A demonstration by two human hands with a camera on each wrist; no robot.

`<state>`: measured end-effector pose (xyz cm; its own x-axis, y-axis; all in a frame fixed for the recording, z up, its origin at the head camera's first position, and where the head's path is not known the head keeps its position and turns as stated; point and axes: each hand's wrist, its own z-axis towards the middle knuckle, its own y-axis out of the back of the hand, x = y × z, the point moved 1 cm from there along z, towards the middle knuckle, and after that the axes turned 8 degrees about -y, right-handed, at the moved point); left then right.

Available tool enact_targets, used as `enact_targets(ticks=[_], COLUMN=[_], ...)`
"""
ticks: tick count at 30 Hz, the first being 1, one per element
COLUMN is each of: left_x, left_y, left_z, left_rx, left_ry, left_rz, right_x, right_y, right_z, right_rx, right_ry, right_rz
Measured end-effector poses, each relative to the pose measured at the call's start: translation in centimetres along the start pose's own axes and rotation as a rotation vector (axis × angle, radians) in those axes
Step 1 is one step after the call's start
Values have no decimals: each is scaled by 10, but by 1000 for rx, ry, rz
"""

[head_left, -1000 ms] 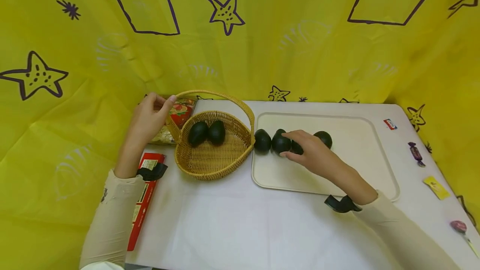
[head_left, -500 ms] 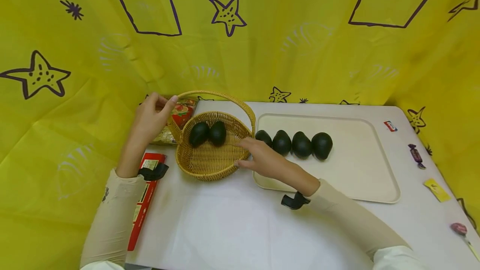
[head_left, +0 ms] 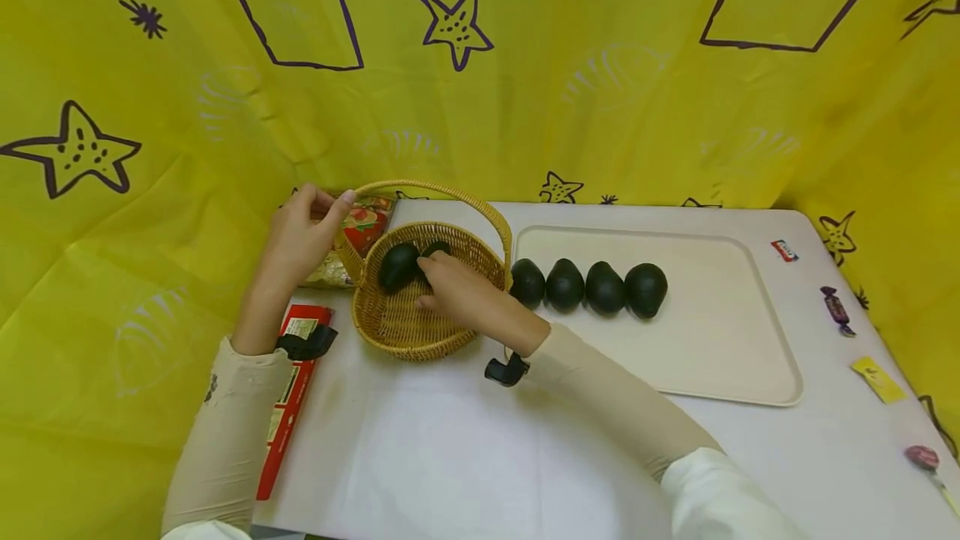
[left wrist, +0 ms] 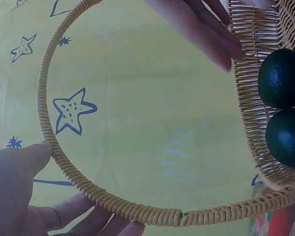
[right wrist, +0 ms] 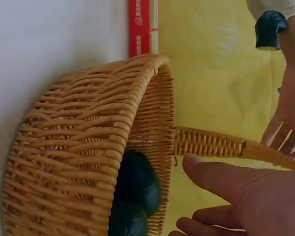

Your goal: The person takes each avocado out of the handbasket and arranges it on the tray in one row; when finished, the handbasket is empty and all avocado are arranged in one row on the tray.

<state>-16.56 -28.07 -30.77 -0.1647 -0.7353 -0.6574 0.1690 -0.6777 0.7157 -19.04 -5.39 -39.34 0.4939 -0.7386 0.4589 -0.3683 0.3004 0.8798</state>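
My left hand (head_left: 298,232) holds the arched handle (left wrist: 103,199) of a wicker basket (head_left: 408,352), its thumb on one side and fingers on the other. Two dark green avocados lie inside: the left avocado (head_left: 398,267) shows whole, while the other avocado (head_left: 437,248) is partly covered by my right hand (head_left: 476,294). That hand reaches over the basket's right rim, fingers extended and close above the fruit. In the right wrist view its thumb and fingers (right wrist: 209,216) are apart with nothing between them.
Right of the basket, a beige tray (head_left: 720,340) carries several avocados (head_left: 604,288) in a row. A red box (head_left: 288,407) and a colourful food packet (head_left: 367,222) lie at left. Wrapped sweets (head_left: 837,311) and a lollipop (head_left: 922,458) line the table's right edge.
My right hand has moved left from the avocados on the tray, across the rim, to the avocados in the basket. The left hand stays on the handle.
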Motion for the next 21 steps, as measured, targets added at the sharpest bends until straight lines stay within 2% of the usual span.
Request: enact_targets(ticks=[12, 18, 21], left_x=[0, 1, 0], left_y=[2, 2, 1], left_z=[0, 1, 1], left_rx=[7, 3, 6], left_ry=[8, 6, 4], left_rz=[9, 17, 11], right_x=[1, 3, 0], right_y=[-9, -10, -12], right_z=[46, 62, 67], right_rx=[28, 75, 101], right_ry=[-130, -296, -343], right_rz=[-87, -90, -114])
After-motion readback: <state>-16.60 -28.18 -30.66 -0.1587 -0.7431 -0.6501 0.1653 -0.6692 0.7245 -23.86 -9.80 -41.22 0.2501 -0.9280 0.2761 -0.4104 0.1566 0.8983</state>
